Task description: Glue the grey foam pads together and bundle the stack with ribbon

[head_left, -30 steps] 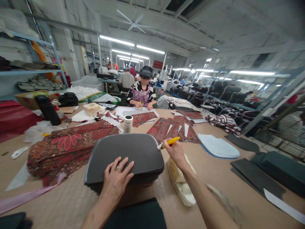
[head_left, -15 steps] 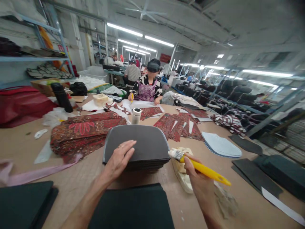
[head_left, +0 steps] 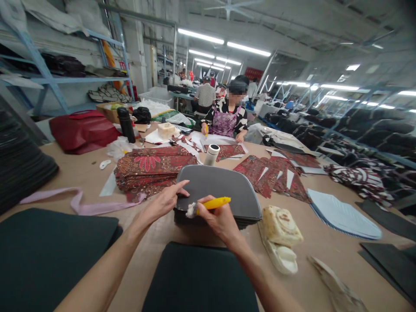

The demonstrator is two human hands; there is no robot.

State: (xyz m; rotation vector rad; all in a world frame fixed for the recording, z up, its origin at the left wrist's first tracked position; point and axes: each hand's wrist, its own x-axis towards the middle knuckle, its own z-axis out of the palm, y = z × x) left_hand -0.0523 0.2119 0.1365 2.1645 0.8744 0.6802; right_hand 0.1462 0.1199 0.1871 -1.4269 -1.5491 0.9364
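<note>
A stack of dark grey rounded panels (head_left: 224,186) stands in front of me. At its left edge rests my left hand (head_left: 165,198), index finger stretched over the top panel, holding nothing. My right hand (head_left: 217,214) grips a yellow-handled brush (head_left: 218,203) at the near left part of the stack, its bristles coated in white paste. Right of the stack sits a cream, paste-covered container (head_left: 282,225) with a white dish below it. Nearest me lies a dark green stack of sheets (head_left: 199,279).
Patterned red fabric (head_left: 156,167) is piled left, with more pieces (head_left: 269,173) at the right. A white bottle (head_left: 212,154) stands behind the panels. Pale blue panels (head_left: 342,213) lie right. Across the table (head_left: 146,238), a person (head_left: 225,115) works. A black bottle (head_left: 125,125) stands back left.
My right hand has carried the brush from beside the container to the panel's near left edge. My left hand has shifted to the panel's left edge. The view has turned left.
</note>
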